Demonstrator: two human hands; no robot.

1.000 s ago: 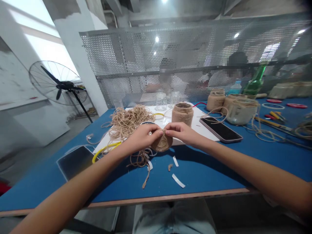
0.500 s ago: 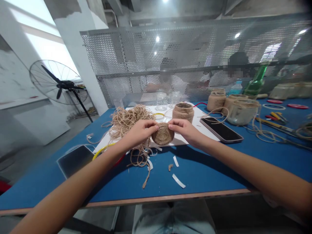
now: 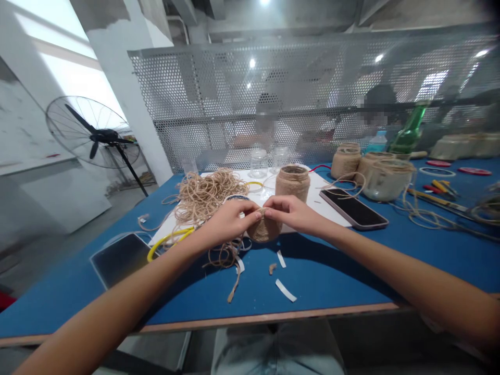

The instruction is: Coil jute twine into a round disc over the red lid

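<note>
Our left grip [image 3: 231, 216] and right grip [image 3: 292, 211] are both closed on the upper edge of a round brown disc of coiled twine [image 3: 265, 232], thumbs towards us and nearly meeting. We hold this disc in front of us, by the near edge of a flat white sheet [image 3: 320, 210]. Just beyond our right grip stands a brown twine-wrapped jar [image 3: 292, 186]. Beyond our left grip we see a loose, tangled heap of brown twine [image 3: 209, 190], and a yellow ring [image 3: 167, 241] near our left forearm. To our right lies a black-screened phone [image 3: 353, 208]. Nearer us, two narrow white strips [image 3: 286, 290] lie on the blue worktop [image 3: 344, 284]. Farther right stands a green glass bottle [image 3: 410, 129], behind several jars [image 3: 346, 161].
</note>
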